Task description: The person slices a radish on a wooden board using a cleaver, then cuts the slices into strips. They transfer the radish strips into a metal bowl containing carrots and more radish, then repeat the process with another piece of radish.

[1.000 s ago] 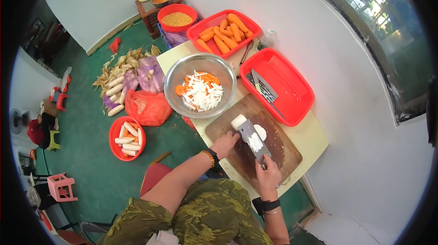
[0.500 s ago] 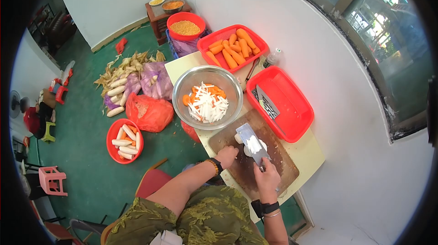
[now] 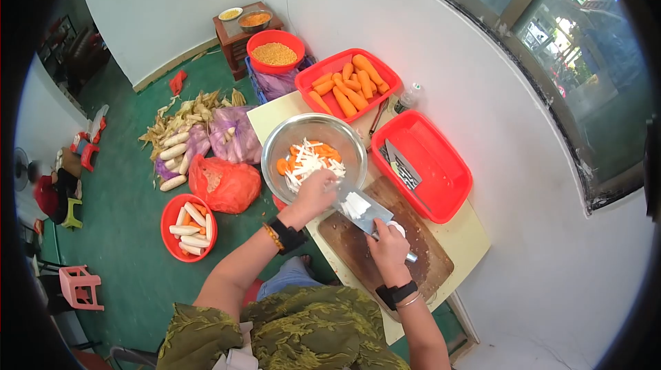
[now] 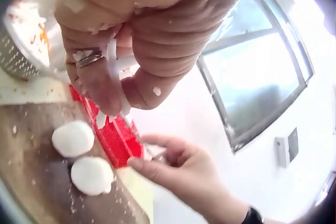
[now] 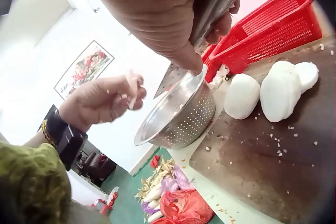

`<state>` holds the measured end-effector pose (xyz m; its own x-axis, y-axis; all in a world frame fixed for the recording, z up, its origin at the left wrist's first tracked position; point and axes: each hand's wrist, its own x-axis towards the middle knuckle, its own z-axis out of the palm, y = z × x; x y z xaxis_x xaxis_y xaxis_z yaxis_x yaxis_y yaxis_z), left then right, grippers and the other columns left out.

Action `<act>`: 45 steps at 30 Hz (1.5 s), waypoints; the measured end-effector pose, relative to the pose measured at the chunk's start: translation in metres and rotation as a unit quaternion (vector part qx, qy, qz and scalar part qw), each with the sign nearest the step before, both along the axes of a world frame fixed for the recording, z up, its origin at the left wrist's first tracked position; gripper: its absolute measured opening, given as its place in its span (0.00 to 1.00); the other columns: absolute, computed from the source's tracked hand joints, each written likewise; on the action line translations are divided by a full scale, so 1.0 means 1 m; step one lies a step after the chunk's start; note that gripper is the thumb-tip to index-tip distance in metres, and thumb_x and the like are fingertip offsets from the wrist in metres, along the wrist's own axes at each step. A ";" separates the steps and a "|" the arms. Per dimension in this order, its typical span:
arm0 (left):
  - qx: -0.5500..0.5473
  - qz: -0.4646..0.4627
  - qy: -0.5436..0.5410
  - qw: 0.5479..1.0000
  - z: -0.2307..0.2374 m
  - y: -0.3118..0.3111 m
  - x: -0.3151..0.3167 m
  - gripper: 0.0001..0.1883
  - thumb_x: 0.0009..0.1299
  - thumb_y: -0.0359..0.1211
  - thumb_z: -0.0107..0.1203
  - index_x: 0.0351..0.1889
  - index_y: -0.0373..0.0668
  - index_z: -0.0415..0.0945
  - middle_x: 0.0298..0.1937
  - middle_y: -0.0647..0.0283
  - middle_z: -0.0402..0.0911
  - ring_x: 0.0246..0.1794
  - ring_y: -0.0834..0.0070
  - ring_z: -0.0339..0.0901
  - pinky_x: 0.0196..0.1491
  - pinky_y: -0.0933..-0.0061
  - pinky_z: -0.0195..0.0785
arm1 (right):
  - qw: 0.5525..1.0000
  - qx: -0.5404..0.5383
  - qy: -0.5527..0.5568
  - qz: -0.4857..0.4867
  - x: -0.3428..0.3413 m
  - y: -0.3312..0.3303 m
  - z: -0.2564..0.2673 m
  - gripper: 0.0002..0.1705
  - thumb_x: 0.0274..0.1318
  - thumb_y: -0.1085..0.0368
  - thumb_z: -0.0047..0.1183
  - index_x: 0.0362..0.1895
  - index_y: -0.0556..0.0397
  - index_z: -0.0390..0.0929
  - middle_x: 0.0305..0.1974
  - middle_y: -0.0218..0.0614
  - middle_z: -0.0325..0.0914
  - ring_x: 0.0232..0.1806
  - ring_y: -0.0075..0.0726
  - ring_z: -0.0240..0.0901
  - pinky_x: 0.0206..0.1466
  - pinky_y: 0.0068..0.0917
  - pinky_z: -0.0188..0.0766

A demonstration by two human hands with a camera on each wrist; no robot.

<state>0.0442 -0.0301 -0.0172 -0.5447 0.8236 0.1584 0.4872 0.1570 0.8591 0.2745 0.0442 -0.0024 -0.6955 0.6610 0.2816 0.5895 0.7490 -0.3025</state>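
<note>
My right hand [image 3: 389, 254] grips the handle of a cleaver [image 3: 374, 213], its blade lying flat above the cutting board [image 3: 430, 267] near the bowl. White radish strips [image 3: 354, 205] rest on the blade. Over the near rim of the perforated metal bowl [image 3: 270, 137] is my left hand [image 3: 317, 193], pinching a few radish strips [image 4: 112, 58] between thumb and fingers. Inside the bowl, more white strips [image 3: 308, 163] lie on orange carrot pieces [image 3: 329, 153]. On the board sit thick white radish pieces [image 5: 242, 96], partly hidden by the right hand in the head view.
A red basket [image 3: 451, 194] holding a patterned knife [image 3: 404, 169] stands along the wall side. Behind it are a red basket of carrots [image 3: 351, 88] and a bottle [image 3: 410, 97]. On the floor to the left are a red tub of peeled vegetables [image 3: 189, 229] and a red bag [image 3: 224, 183].
My left hand has moved from the board's edge up to the bowl and now pinches radish strips. The cleaver has swung left toward the bowl, carrying strips on its blade.
</note>
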 end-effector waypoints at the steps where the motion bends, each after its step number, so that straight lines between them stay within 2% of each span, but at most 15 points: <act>1: 0.036 0.007 0.108 0.993 -0.001 0.004 -0.010 0.11 0.55 0.29 0.59 0.37 0.42 0.77 0.38 0.58 0.79 0.42 0.65 0.76 0.46 0.64 0.69 | 1.000 0.002 -0.003 0.010 -0.006 0.002 -0.003 0.24 0.36 0.59 0.69 0.43 0.44 0.80 0.27 0.36 0.76 0.30 0.42 0.76 0.31 0.36 0.73; 2: 0.070 0.014 0.213 0.974 -0.001 0.008 -0.017 0.11 0.56 0.29 0.59 0.38 0.43 0.77 0.41 0.58 0.79 0.46 0.62 0.76 0.49 0.62 0.68 | 1.000 0.004 -0.007 0.019 -0.012 0.003 -0.003 0.24 0.35 0.60 0.69 0.43 0.44 0.80 0.27 0.36 0.76 0.30 0.42 0.76 0.30 0.36 0.72; 3: -0.001 -0.023 0.182 0.983 0.008 0.009 -0.017 0.12 0.59 0.30 0.58 0.42 0.45 0.77 0.50 0.55 0.77 0.57 0.54 0.69 0.56 0.53 0.62 | 0.999 0.015 -0.008 0.029 -0.018 0.003 0.001 0.25 0.35 0.60 0.69 0.44 0.45 0.80 0.27 0.35 0.76 0.30 0.42 0.76 0.30 0.37 0.72; 6: -0.033 -0.126 0.269 0.954 0.010 0.015 -0.001 0.16 0.63 0.32 0.56 0.50 0.48 0.76 0.57 0.56 0.73 0.63 0.54 0.64 0.56 0.45 0.59 | 0.999 0.015 -0.002 0.033 -0.031 0.005 -0.007 0.25 0.34 0.60 0.69 0.43 0.45 0.80 0.26 0.35 0.76 0.29 0.42 0.76 0.30 0.37 0.72; 7: -0.027 -0.189 0.275 0.942 -0.001 0.013 0.000 0.18 0.69 0.35 0.50 0.57 0.52 0.73 0.67 0.60 0.66 0.71 0.54 0.55 0.61 0.39 0.53 | 0.999 0.019 -0.006 0.035 -0.035 0.006 -0.009 0.25 0.34 0.60 0.69 0.43 0.45 0.80 0.26 0.35 0.75 0.29 0.42 0.77 0.30 0.37 0.72; 10: -0.059 -0.300 0.297 0.905 -0.013 0.010 0.005 0.19 0.72 0.39 0.47 0.61 0.54 0.72 0.71 0.65 0.62 0.74 0.55 0.49 0.67 0.39 0.46 | 0.998 0.031 -0.018 0.042 -0.042 0.010 -0.010 0.25 0.34 0.60 0.69 0.43 0.45 0.80 0.25 0.36 0.75 0.28 0.43 0.77 0.30 0.38 0.72; 11: -0.087 -0.310 0.262 0.910 -0.013 0.011 0.002 0.19 0.74 0.42 0.44 0.62 0.55 0.70 0.72 0.68 0.60 0.76 0.57 0.44 0.70 0.39 0.38 | 0.998 0.034 -0.023 0.045 -0.044 0.011 -0.009 0.25 0.34 0.60 0.69 0.43 0.45 0.79 0.25 0.36 0.75 0.28 0.43 0.77 0.30 0.38 0.72; 12: -0.084 -0.312 0.265 0.908 -0.014 0.013 0.000 0.20 0.73 0.41 0.45 0.62 0.55 0.70 0.71 0.68 0.61 0.76 0.57 0.45 0.70 0.39 0.38 | 0.998 0.037 -0.028 0.048 -0.044 0.011 -0.009 0.24 0.34 0.60 0.68 0.43 0.45 0.79 0.25 0.36 0.75 0.28 0.43 0.77 0.29 0.38 0.72; 23: -0.048 -0.305 0.331 0.892 -0.020 0.032 -0.020 0.19 0.71 0.38 0.45 0.59 0.49 0.73 0.67 0.67 0.68 0.72 0.58 0.54 0.69 0.40 0.42 | 0.998 0.048 -0.031 0.033 -0.048 0.012 -0.006 0.25 0.31 0.62 0.70 0.41 0.45 0.78 0.25 0.36 0.73 0.29 0.43 0.76 0.30 0.38 0.71; 29: -0.149 -0.238 0.360 0.890 -0.021 0.033 -0.037 0.18 0.68 0.35 0.46 0.55 0.46 0.75 0.65 0.63 0.70 0.72 0.57 0.55 0.68 0.42 0.48 | 0.998 0.038 -0.032 0.036 -0.037 0.007 -0.005 0.24 0.32 0.62 0.70 0.40 0.45 0.78 0.24 0.36 0.73 0.28 0.43 0.76 0.29 0.38 0.71; 32: -0.228 -0.151 0.386 0.881 -0.054 0.030 -0.069 0.18 0.67 0.35 0.47 0.53 0.44 0.75 0.66 0.58 0.68 0.73 0.57 0.53 0.68 0.43 0.48 | 0.999 0.019 -0.033 0.032 -0.025 0.004 -0.001 0.23 0.33 0.62 0.69 0.41 0.45 0.79 0.25 0.36 0.73 0.28 0.43 0.75 0.30 0.38 0.71; 35: -0.300 -0.065 0.425 0.852 -0.052 0.016 -0.092 0.18 0.67 0.34 0.48 0.54 0.42 0.73 0.68 0.54 0.65 0.74 0.57 0.50 0.68 0.43 0.47 | 1.000 0.003 -0.020 0.003 -0.010 0.004 0.003 0.21 0.36 0.61 0.68 0.41 0.45 0.80 0.25 0.37 0.74 0.28 0.43 0.76 0.31 0.38 0.72; 42: -0.166 0.019 0.334 0.928 -0.020 0.013 -0.072 0.19 0.64 0.29 0.50 0.55 0.36 0.72 0.65 0.48 0.66 0.72 0.51 0.52 0.68 0.47 0.49 | 0.985 -0.117 0.064 -0.111 0.026 -0.004 0.010 0.16 0.49 0.55 0.61 0.42 0.46 0.81 0.31 0.43 0.81 0.32 0.47 0.79 0.35 0.39 0.76; 43: -0.151 -0.022 0.356 0.922 -0.022 0.021 -0.068 0.20 0.64 0.28 0.50 0.56 0.35 0.70 0.62 0.46 0.68 0.68 0.49 0.58 0.67 0.54 0.54 | 0.979 -0.139 0.079 -0.125 0.033 -0.005 0.009 0.15 0.53 0.56 0.58 0.43 0.47 0.81 0.32 0.45 0.81 0.33 0.50 0.79 0.36 0.41 0.75; 45: -0.117 -0.097 0.204 0.967 -0.003 0.029 -0.032 0.20 0.64 0.27 0.51 0.56 0.34 0.70 0.58 0.45 0.72 0.65 0.48 0.62 0.66 0.58 0.56 | 0.963 -0.187 0.087 -0.174 0.046 -0.011 0.007 0.15 0.56 0.56 0.55 0.43 0.49 0.81 0.31 0.46 0.81 0.33 0.52 0.79 0.36 0.41 0.74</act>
